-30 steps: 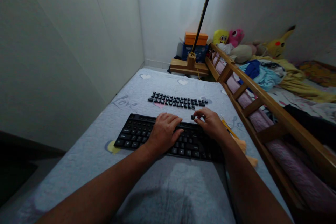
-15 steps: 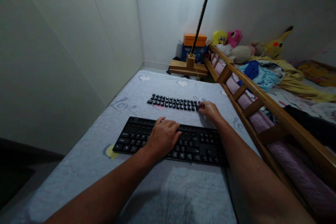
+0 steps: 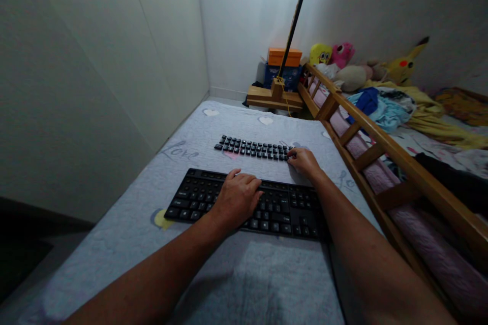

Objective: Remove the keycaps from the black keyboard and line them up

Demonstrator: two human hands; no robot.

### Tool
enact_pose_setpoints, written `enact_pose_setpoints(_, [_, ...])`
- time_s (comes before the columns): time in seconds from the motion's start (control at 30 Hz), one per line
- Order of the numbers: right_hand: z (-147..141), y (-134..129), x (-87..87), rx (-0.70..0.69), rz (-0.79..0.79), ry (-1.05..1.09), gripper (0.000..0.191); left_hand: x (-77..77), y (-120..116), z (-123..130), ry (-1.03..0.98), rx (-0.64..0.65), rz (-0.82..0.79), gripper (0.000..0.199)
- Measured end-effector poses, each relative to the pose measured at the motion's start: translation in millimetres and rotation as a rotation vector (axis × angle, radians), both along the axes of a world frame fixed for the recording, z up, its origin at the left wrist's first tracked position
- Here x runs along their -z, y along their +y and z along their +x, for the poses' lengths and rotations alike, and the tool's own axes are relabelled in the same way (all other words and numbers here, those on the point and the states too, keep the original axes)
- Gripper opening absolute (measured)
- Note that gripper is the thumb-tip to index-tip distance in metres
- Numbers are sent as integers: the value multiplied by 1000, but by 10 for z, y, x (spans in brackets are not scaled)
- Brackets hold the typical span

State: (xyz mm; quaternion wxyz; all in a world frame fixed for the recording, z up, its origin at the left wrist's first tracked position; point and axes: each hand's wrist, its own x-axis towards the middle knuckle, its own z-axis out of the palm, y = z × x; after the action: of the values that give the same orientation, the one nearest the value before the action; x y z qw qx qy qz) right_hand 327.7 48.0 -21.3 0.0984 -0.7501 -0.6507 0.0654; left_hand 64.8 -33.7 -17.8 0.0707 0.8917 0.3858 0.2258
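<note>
A black keyboard (image 3: 282,213) lies across the bed, its upper rows partly without keycaps. My left hand (image 3: 238,195) rests on its middle with the fingers somewhat apart, holding nothing visible. Beyond the keyboard, loose black keycaps (image 3: 247,148) are laid out in rows on the sheet. At the right end of those rows is my right hand (image 3: 302,160), its thumb and fingertips closed together at a keycap. Whether that keycap is lifted or lies on the sheet is too small to tell.
A patterned blue-grey sheet (image 3: 152,188) covers the bed. Along the right runs a wooden rail (image 3: 366,117), with clothes and plush toys beyond it. A pole on a wooden base (image 3: 274,92) and an orange box (image 3: 284,56) stand past the far edge.
The view has shifted very slightly. My right fingertips have moved a little over the right end of the keycap rows; my left hand stays on the keyboard.
</note>
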Motion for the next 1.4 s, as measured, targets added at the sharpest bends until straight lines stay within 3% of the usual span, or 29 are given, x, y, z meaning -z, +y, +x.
enact_pose_setpoints(0.33, [-16,-66,-75,17,62,87,19,-9,-7,-5,-8,15,16,14])
enact_pose_setpoints(0.47, [-29,-130,-200,28,145,181,16,2,-5,-7,-5,15,16,15])
enact_pose_setpoints(0.53, [-34,-204,-296,48,205,239,28,0,-7,-7,0,14,12,16])
enact_pose_setpoints(0.63, [-51,-402,-447,60,285,391,42,-17,-11,-5,13,12,2,16])
enact_pose_setpoints(0.7, [-79,-596,-536,14,395,702,41,-27,-10,-3,20,12,0,15])
enact_pose_setpoints(0.77, [-125,-828,-613,-24,437,831,38,-30,-8,-2,26,14,2,14])
enact_pose_setpoints(0.87, [-217,-1189,-681,-40,320,929,39,-18,-5,-3,26,20,12,14])
enact_pose_setpoints(1.07, [-345,-1627,-538,-82,155,836,29,-5,-16,-1,18,23,18,14])
enact_pose_setpoints(1.23, [-413,-1690,-356,-85,255,587,12,-6,-19,0,15,26,26,15])
enact_pose_setpoints(1.4, [-445,-1711,-313,-169,263,505,12,20,-10,-17,14,32,37,16])
